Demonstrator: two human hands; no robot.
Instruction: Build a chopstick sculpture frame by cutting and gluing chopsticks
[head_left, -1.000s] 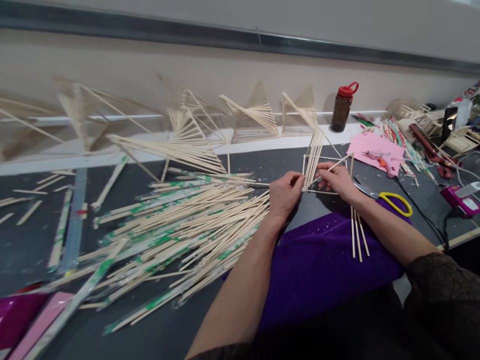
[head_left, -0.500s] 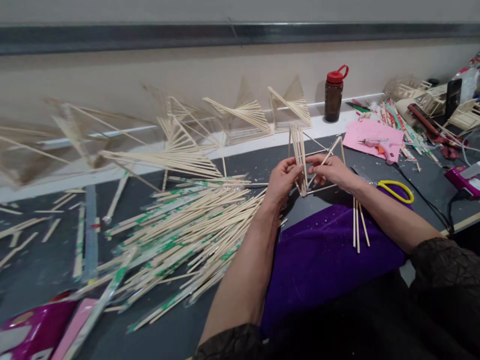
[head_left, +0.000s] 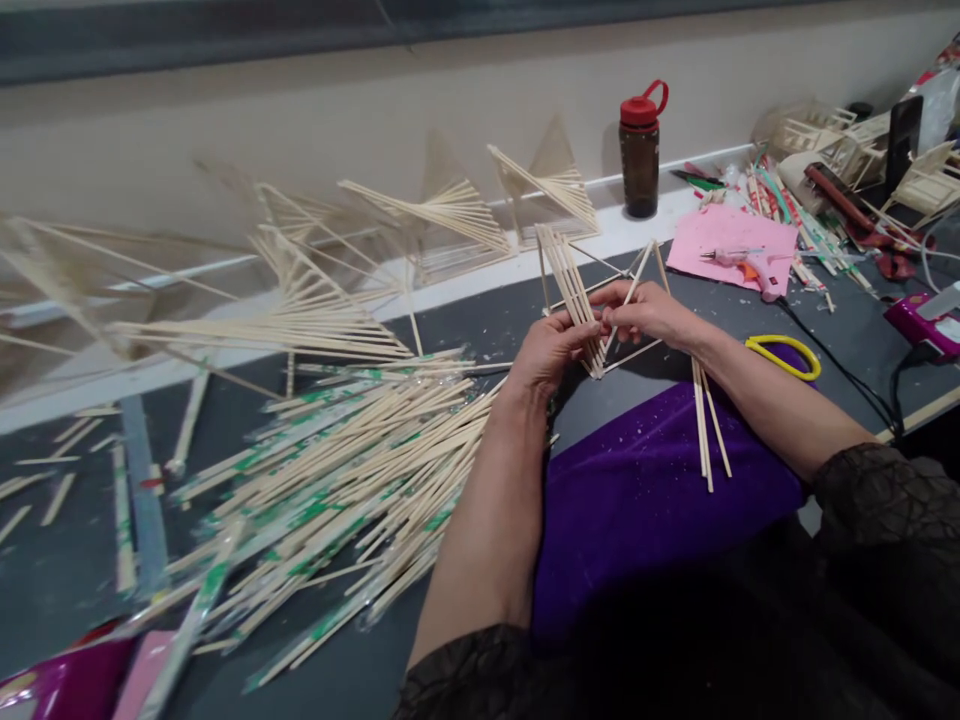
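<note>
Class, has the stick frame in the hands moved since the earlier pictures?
Yes. The stick frame has turned; its slats' tops swung left, away from the bottle.

Left hand (head_left: 551, 350) regripped: 1 s ago pinched low at the corner, now thumb in front of row of sticks (head_left: 571, 275), fingers behind. Row tipped: leaned right above the left fingers at first, near upright at 0.5 s, now slants up-left from them. Right hand (head_left: 656, 312) closed in, fingertips now right by left thumb, gap between hands nearly gone. Slanted stick (head_left: 637, 274) at right fingers now steeper, top higher above them. Scissors (head_left: 796, 359), right of those fingers: blades now hidden by right forearm.
</note>
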